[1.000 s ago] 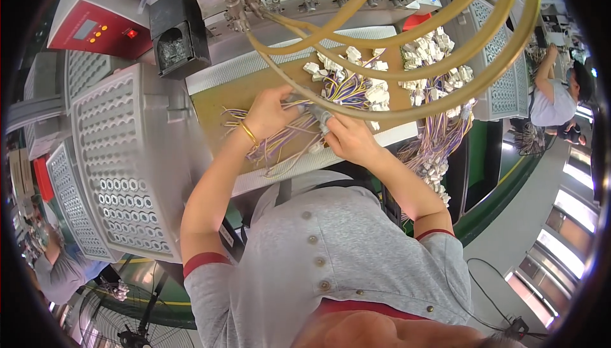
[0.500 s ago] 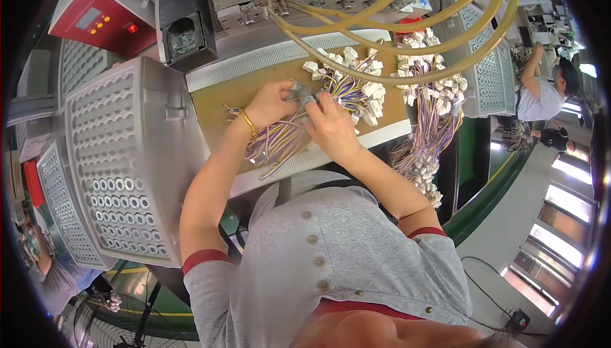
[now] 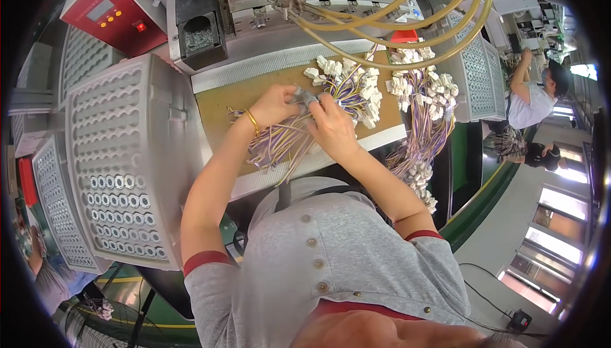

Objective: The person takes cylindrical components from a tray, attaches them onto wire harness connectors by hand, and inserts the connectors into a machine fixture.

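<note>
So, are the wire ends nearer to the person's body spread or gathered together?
Spread: from near the left hand and right hand, the wires fan out over the brown board, their tips lying apart.

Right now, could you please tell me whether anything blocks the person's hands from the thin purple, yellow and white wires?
Apart from the grey fingertip coverings, nothing visible stands between the left hand or right hand and the wires. The looped, translucent yellowish hoses hang to the upper right, away from both hands.
</note>
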{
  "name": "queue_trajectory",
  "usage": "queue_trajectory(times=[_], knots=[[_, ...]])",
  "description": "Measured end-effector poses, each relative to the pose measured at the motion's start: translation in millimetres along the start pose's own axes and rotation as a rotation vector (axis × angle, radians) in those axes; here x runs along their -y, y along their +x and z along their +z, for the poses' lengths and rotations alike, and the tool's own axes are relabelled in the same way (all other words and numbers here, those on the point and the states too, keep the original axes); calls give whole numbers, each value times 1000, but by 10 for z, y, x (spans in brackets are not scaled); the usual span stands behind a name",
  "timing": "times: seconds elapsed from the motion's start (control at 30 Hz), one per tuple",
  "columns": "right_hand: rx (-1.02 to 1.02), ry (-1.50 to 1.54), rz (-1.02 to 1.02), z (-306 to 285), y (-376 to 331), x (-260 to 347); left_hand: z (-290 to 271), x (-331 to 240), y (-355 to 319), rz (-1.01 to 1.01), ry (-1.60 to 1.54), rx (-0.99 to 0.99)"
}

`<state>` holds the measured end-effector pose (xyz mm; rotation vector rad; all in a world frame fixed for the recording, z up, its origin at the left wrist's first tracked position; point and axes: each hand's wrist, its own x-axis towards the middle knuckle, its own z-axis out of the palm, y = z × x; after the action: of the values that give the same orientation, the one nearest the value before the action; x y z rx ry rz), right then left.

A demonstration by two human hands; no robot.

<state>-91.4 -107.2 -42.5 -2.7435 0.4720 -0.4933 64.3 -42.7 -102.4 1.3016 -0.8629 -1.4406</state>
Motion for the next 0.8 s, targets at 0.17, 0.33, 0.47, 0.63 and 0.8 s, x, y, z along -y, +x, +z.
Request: queue_trajectory(times=[0.17, 0.33, 0.47, 0.63, 0.8], knots=[[-46, -21, -20, 47, -15, 5, 17, -1, -15, 13, -53, 8], [-133, 113, 56, 59, -6, -36, 42, -69, -57, 31, -17, -9], [-136, 178, 51, -5, -64, -63, 46, -38, -53, 15, -27, -10], [-123, 44, 29, -33, -24, -2, 28, -9, -45, 29, -52, -3], [-58, -13, 11, -31, -47, -86, 53, -10, -24, 72, 13, -55]])
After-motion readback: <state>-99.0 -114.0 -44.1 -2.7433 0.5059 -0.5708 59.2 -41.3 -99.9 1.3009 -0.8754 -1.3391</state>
